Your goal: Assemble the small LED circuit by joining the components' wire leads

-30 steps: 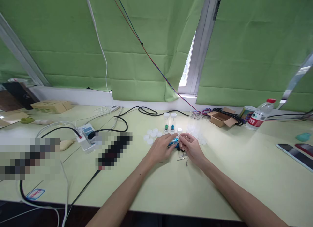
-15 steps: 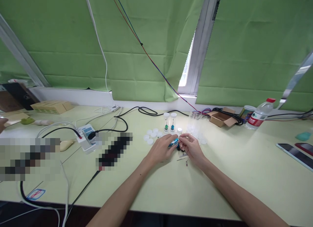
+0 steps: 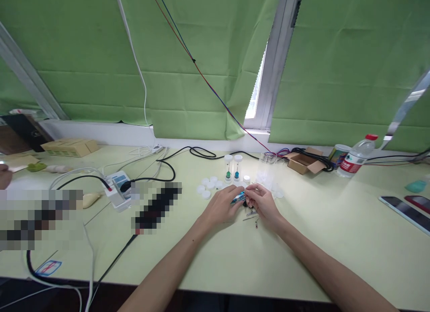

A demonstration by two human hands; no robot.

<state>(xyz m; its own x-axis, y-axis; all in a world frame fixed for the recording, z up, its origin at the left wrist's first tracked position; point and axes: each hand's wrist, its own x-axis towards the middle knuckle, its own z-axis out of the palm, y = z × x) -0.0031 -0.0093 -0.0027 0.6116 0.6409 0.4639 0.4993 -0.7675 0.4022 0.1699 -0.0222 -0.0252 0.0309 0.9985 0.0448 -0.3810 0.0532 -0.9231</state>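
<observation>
On the pale green table (image 3: 302, 240), a small blue part (image 3: 239, 196) is pinched between the left hand (image 3: 223, 207) and right hand (image 3: 264, 202), apparently being fitted together; steady, fine alignment seems needed next.

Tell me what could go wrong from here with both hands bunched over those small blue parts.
The left hand and right hand pinch small blue parts together above the table; a slipping grip could drop one among the loose metal pins below. The two upright vials and the white caps sit just beyond the fingers, so a forward nudge might tip or scatter them. The parts look tiny, so what is being gripped is hard to confirm.
</observation>
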